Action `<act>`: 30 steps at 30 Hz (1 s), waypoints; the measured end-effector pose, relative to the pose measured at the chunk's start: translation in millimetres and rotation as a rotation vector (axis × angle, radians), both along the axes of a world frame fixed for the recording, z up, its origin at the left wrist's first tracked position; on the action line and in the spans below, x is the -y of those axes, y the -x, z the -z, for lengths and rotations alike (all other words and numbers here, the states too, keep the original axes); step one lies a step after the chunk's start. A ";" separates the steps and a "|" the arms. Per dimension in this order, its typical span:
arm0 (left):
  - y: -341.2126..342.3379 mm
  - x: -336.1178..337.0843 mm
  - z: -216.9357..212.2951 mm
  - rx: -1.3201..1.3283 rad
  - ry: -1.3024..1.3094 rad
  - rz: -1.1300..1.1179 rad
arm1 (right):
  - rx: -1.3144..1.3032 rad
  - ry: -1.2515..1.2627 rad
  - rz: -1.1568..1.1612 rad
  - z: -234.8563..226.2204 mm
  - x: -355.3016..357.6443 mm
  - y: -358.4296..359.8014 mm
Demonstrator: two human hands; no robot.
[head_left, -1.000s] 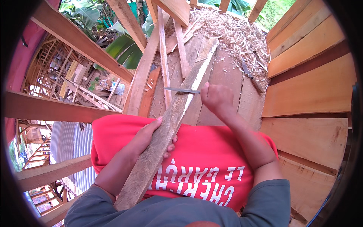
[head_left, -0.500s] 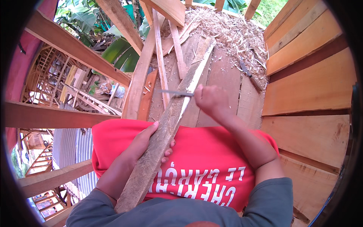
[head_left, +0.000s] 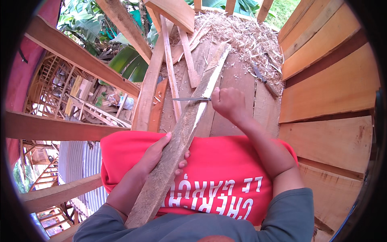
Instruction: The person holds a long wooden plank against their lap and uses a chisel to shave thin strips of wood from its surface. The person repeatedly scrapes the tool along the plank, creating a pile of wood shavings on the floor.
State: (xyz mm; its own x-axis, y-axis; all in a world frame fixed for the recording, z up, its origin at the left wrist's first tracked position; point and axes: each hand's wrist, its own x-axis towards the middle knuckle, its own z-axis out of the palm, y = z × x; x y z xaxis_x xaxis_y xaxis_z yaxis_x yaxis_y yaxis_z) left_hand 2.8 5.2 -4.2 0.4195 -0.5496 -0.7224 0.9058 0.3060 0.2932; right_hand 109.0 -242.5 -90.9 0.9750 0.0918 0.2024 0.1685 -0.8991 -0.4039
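Brown and rough, the long board [head_left: 183, 130] slants from near left to far middle, over a red cloth [head_left: 229, 161]. The left hand [head_left: 155, 154] holds it, thumb on the left edge, fingers curled round the right. The right hand [head_left: 230, 104] makes a tight fist on a thin blade [head_left: 188, 99] across the board. A knife [head_left: 264, 82] lies far right.

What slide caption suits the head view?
Left hand grips a plank; right hand holds a blade across it; shavings lie beyond.

1. The board [head_left: 179, 141] hides part of the left hand [head_left: 155, 153].
2. The knife [head_left: 187, 99] has its handle hidden inside the right hand [head_left: 229, 104].
3. The far leaves [head_left: 244, 6] get cut off.
4. Left, some wood bits [head_left: 54, 78] look too tiny to tell.
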 end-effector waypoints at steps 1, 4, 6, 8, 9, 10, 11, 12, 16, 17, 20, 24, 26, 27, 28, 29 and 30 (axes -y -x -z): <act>-1.0 -0.5 1.3 0.015 -0.007 0.004 | 0.056 -0.015 0.036 -3.0 6.4 -6.4; -8.5 -6.5 8.3 0.025 0.001 -0.004 | -0.071 0.031 0.038 -23.6 -14.8 11.6; -3.7 -0.9 3.9 -0.007 0.001 -0.011 | -0.041 0.056 0.049 -13.9 -4.4 4.7; -3.0 -3.1 -1.0 0.001 -0.022 -0.003 | 0.020 0.058 0.019 7.3 17.6 -11.8; -6.9 -3.2 2.8 0.023 -0.028 -0.012 | -0.010 0.056 0.035 0.9 12.2 -8.9; -9.5 -3.1 6.4 0.041 -0.036 -0.027 | -0.046 0.053 0.045 -9.6 1.2 -4.0; -8.5 -4.2 6.6 0.031 -0.016 -0.031 | -0.081 0.051 0.055 -15.9 -9.4 2.1; -7.1 -6.8 3.6 0.023 0.002 -0.024 | -0.010 0.054 -0.067 -17.0 -17.3 12.3; -5.7 3.5 5.5 0.036 -0.057 -0.018 | 0.049 0.070 0.061 -2.1 13.7 -20.0; -6.7 -0.1 4.5 0.043 -0.042 -0.012 | 0.056 0.044 0.047 2.7 10.6 -14.3; -7.5 -8.1 2.8 0.002 0.010 -0.027 | -0.022 0.055 -0.080 -15.8 -16.3 12.2; -3.0 -4.0 2.2 0.030 -0.020 -0.027 | 0.052 0.016 0.073 4.1 13.6 -17.5; -8.0 -10.7 6.0 0.039 0.026 -0.043 | 0.001 -0.038 0.058 -7.1 -6.7 -1.1; -6.5 -10.8 5.8 0.030 0.025 -0.033 | -0.007 -0.007 0.037 -6.8 -6.8 -2.1; -3.3 -9.9 5.4 0.021 0.023 -0.024 | -0.016 0.024 0.017 -5.6 -5.0 -3.7; -1.4 -8.4 4.8 0.012 0.021 -0.014 | -0.024 0.055 -0.003 -3.5 -1.4 -6.4; 1.7 -5.8 1.2 0.022 -0.010 0.011 | -0.099 0.009 0.209 5.6 17.9 -28.5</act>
State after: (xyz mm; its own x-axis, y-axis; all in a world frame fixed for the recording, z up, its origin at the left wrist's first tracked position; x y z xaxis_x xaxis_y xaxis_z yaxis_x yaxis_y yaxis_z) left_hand 1.1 11.0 -5.5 0.4293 -0.5470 -0.7187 0.9024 0.2934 0.3157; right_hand 137.4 -260.4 -96.5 0.9881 -0.1129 0.1046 -0.0620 -0.9140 -0.4010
